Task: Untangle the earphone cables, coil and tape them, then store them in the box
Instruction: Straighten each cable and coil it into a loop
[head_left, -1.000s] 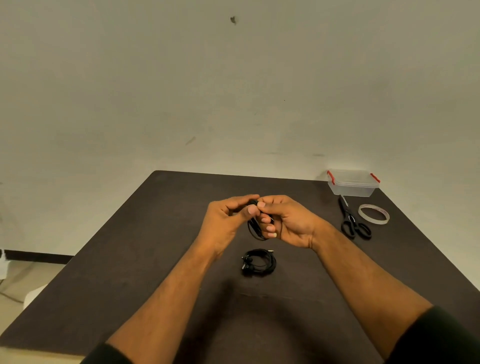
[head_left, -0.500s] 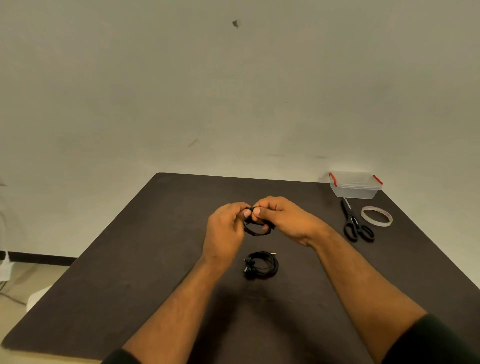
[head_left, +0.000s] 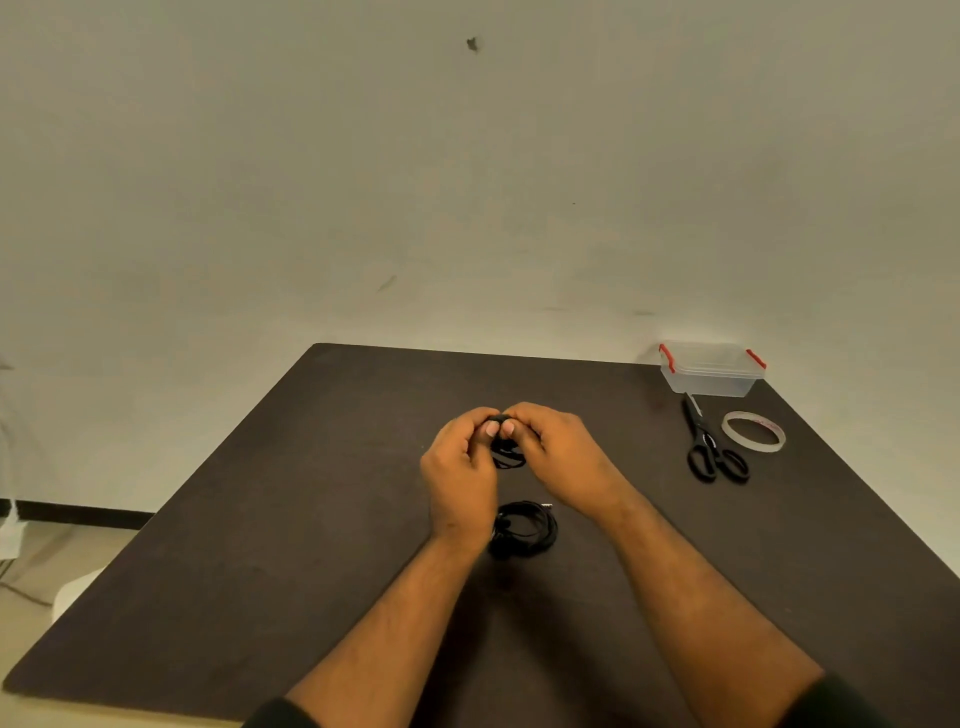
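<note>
At frame centre, left hand (head_left: 460, 467) and right hand (head_left: 563, 457) pinch the earphone cable (head_left: 506, 457) (loops dangling); keep the coil tight, thumbs pressing.

no readable text, labels, brands or numbers anywhere. faint reddish marks on the tape roll (head_left: 753, 431) at 3 o'clock, too blurred to read.

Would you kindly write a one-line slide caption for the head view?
Both hands, left hand and right hand, pinch a black earphone cable above a dark table.
</note>
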